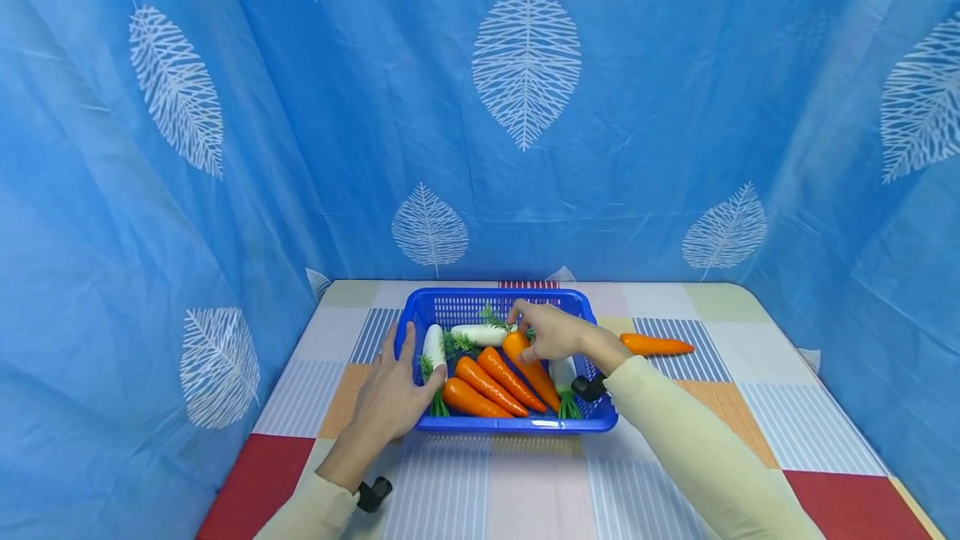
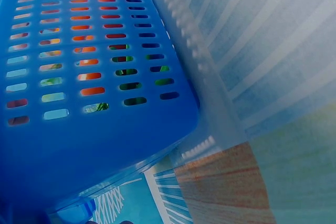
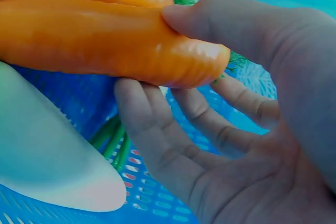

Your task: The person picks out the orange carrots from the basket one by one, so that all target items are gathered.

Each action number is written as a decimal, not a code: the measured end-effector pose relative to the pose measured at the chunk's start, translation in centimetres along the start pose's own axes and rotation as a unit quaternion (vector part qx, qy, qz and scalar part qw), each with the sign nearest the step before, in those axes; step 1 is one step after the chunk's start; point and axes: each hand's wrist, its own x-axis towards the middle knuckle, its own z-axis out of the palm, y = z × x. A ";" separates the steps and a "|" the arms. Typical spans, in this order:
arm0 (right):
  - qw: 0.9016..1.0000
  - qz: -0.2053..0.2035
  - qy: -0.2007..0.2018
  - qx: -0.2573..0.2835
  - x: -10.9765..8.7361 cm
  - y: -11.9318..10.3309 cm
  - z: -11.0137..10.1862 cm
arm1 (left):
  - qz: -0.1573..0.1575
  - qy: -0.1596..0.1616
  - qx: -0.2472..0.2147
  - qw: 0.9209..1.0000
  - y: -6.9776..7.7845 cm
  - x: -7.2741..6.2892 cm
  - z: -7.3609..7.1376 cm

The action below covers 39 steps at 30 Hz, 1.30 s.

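Note:
A blue plastic basket (image 1: 517,426) with slotted walls holds several orange carrots and white radishes with green tops. My right hand (image 1: 553,332) reaches over its right side and pinches the thick end of a carrot (image 1: 536,372), thumb on top and fingers beneath, as the right wrist view shows. That carrot lies at a slant beside other carrots (image 1: 486,386), close to a white radish (image 3: 58,145). At the basket's left rim, my left hand (image 1: 392,394) has its fingers extended and spread, the thumb near another white radish (image 1: 433,347). The left wrist view shows the basket's slotted wall (image 2: 115,129), not the hand.
One loose carrot (image 1: 656,345) lies on the table right of the basket, beyond my right forearm. A patchwork-patterned cloth (image 1: 525,490) covers the table. Blue curtains (image 1: 637,148) with white leaf prints hang behind and along both sides.

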 end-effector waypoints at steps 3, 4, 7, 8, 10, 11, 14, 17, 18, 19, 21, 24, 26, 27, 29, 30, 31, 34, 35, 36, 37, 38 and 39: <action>1.000 -0.010 0.017 0.013 -0.2 -0.1 -0.5 | 0.002 0.000 0.000 1.000 0.0 0.0 -0.1; 1.000 -0.012 0.021 0.017 -0.3 -0.2 -0.7 | 0.002 0.000 -0.001 1.000 0.0 0.0 -0.1; 0.999 -0.016 0.036 0.032 -0.7 -0.2 -1.1 | 0.001 -0.003 -0.003 1.000 0.0 0.0 -0.2; 0.998 -0.017 0.040 0.035 -0.8 -0.2 -1.3 | 0.001 -0.003 -0.005 1.000 0.0 0.0 -0.2; 0.998 -0.015 0.050 0.040 -1.1 -0.3 -1.7 | 0.001 -0.004 -0.006 1.000 0.0 0.1 -0.2; 0.997 -0.017 0.055 0.042 -1.3 -0.3 -1.9 | 0.001 -0.004 -0.006 1.000 0.0 0.1 -0.2; 0.996 -0.017 0.069 0.053 -1.8 -0.5 -2.5 | 0.000 -0.003 -0.005 1.000 0.0 0.2 -0.2; 0.994 -0.026 0.085 0.061 -2.2 -0.6 -3.0 | 0.000 -0.003 -0.005 1.000 0.0 0.2 -0.2; 0.993 -0.029 0.089 0.065 -2.4 -0.6 -3.2 | 0.000 -0.003 -0.006 1.000 0.1 0.2 -0.2; 0.993 -0.034 0.094 0.066 -2.5 -0.6 -3.3 | -0.001 -0.004 -0.006 1.000 0.1 0.2 -0.2; 0.992 -0.043 0.104 0.060 -2.8 -0.5 -3.7 | -0.001 -0.006 -0.006 1.000 0.1 0.2 -0.1; 0.990 -0.047 0.117 0.055 -3.4 -0.6 -4.4 | -0.002 -0.006 -0.006 1.000 0.1 0.2 -0.1; 0.990 -0.046 0.125 0.049 -3.8 -0.6 -4.8 | -0.004 -0.005 -0.007 1.000 0.1 0.1 -0.1; 0.990 -0.046 0.127 0.048 -4.0 -0.6 -5.0 | -0.005 -0.005 -0.007 1.000 0.1 0.1 -0.1; 0.989 -0.044 0.132 0.047 -4.4 -0.5 -5.4 | -0.006 -0.004 -0.009 1.000 0.0 0.0 -0.1; 0.989 -0.043 0.134 0.047 -4.6 -0.3 -5.6 | -0.006 -0.004 -0.010 1.000 0.0 0.0 -0.1; 0.989 -0.041 0.137 0.047 -4.9 -0.2 -5.8 | -0.006 -0.004 -0.010 1.000 0.0 0.0 -0.1; 0.988 -0.037 0.147 0.043 -5.7 0.4 -6.2 | -0.004 -0.005 -0.010 1.000 0.0 0.0 -0.1; 0.987 -0.034 0.149 0.041 -6.0 0.7 -6.3 | -0.003 -0.005 -0.010 1.000 0.0 0.0 -0.1; 0.987 -0.033 0.152 0.037 -6.2 1.0 -6.4 | -0.003 -0.005 -0.010 1.000 0.0 0.0 -0.1; 0.987 -0.032 0.154 0.034 -6.5 1.3 -6.5 | -0.002 -0.005 -0.010 1.000 0.0 0.0 -0.1; 0.987 -0.032 0.156 0.031 -6.7 1.7 -6.6 | -0.002 -0.004 -0.011 1.000 0.0 0.0 -0.1; 0.987 -0.029 0.158 0.030 -6.9 2.0 -6.7 | -0.002 -0.004 -0.012 1.000 0.1 0.0 -0.1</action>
